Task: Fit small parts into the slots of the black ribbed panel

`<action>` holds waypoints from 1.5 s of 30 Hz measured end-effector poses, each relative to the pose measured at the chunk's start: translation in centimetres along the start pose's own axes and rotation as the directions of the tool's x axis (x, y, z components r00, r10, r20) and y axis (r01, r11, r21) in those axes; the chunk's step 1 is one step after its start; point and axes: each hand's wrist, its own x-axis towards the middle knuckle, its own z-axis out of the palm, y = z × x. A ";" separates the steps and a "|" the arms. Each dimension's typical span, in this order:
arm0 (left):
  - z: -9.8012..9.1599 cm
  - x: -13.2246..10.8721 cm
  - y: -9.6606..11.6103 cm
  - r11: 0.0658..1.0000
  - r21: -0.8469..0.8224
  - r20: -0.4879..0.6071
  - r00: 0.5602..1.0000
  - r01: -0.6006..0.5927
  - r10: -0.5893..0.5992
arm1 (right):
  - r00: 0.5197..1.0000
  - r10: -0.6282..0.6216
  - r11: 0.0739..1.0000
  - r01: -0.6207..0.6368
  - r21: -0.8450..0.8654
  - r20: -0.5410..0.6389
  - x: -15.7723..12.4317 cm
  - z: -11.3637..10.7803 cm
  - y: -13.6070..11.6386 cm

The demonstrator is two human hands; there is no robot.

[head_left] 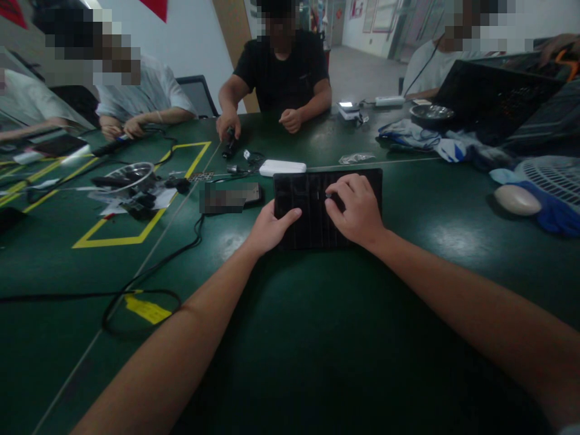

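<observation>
A black, flat rectangular holder with rows of slots, like an opened wallet point(310, 232), lies in front of me on the green table. My left hand point(270, 227) grips its left edge, thumb on top and the other fingers hidden underneath. Over its right half, my right hand point(357, 208) is closed in a pinch. A tiny greyish spot shows at those fingertips, too small to name. Just beyond the holder is a white oblong device point(283, 167). To the left of my left hand lies a smartphone point(231, 197), partly blurred out.
Black cables point(185, 244) run across the left side, near a yellow tag point(147, 309). A metal bowl point(131, 175) with dark parts stands inside yellow tape marks. At right are a pale computer mouse-like object point(517, 200) and a fan grille point(555, 178). Several people sit around the table.
</observation>
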 end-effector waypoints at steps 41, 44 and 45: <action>0.0 -0.1 0.2 1.000 -0.013 -0.007 1.000 0.018 -0.018 | 0.999 -0.022 1.000 0.022 -0.015 -0.023 0.1 0.2 0.1; 0.0 -0.1 0.2 0.999 -0.024 -0.008 1.000 0.023 -0.023 | 0.999 -0.027 1.000 0.027 -0.016 -0.018 0.0 0.2 0.1; 0.0 -0.1 0.2 0.999 -0.024 -0.007 1.000 0.023 -0.023 | 1.000 -0.026 1.000 0.026 -0.017 -0.014 0.0 0.2 0.1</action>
